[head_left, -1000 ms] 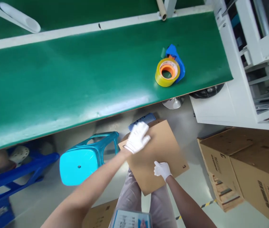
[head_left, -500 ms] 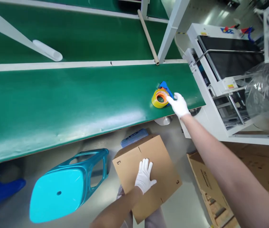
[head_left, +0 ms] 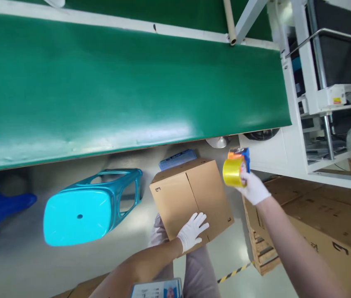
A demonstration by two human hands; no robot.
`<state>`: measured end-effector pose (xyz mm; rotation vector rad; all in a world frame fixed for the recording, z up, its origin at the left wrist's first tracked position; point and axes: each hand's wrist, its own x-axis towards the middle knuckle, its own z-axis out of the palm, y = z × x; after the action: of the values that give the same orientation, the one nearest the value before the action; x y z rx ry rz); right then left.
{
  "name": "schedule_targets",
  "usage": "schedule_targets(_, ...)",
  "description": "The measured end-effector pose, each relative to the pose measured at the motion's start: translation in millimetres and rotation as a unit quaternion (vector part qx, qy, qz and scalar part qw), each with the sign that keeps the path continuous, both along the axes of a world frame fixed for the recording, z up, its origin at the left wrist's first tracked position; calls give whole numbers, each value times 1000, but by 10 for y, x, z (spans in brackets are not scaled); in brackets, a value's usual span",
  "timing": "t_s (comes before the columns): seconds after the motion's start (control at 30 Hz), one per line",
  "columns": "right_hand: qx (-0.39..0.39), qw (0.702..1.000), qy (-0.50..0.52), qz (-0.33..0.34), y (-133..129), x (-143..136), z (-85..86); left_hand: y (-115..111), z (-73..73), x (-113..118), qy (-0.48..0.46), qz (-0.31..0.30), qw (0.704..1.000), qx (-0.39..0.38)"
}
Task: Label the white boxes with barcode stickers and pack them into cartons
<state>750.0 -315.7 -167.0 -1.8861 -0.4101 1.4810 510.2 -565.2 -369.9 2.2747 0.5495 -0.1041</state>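
A brown cardboard box stands in front of my legs, its top flaps meeting along a seam. My left hand, in a white glove, lies on the near part of the top with fingers spread. Right of the box, my gloved right hand is closed on a tape dispenser with blue and orange parts. It carries a roll of yellow tape and is held in the air, apart from the box. The glove and roll hide the dispenser's handle.
A long green-topped table runs across the back. A turquoise stool stands on the left, near a blue object. Large cartons on a wooden pallet and a white-framed machine are on the right.
My right hand has lifted the tape dispenser off the table and brought it down beside the box. My left hand has slid toward the box's near edge. The view has tilted downward.
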Motion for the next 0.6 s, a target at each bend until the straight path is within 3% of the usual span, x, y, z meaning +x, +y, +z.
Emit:
schedule_targets(0.13, -44, 996, 65, 34, -656, -280, -339, -73, 67, -27, 5, -25, 1000, 3)
schedule_targets(0.27, -27, 998, 41, 46, -834, -611, -649, -139, 62, -13, 16, -28, 999, -6)
schedule_targets(0.37, 18, 986, -110, 127, -884, -858, -835, -116, -4, 2, 10, -36, 999, -31)
schedule_targets(0.47, 74, 903, -327, 269, -987, -1098, -1059, -52, 11, 32, 3, -31, 998, -60)
schedule_targets(0.53, 79, 836, -425, 340, -1095, -1224, -1238, 17, 114, 17, -4, -12, 997, -76)
schedule_targets(0.6, 76, 788, -478, 381, -1218, -1298, -1405, 143, 257, -84, -23, 11, 995, -94)
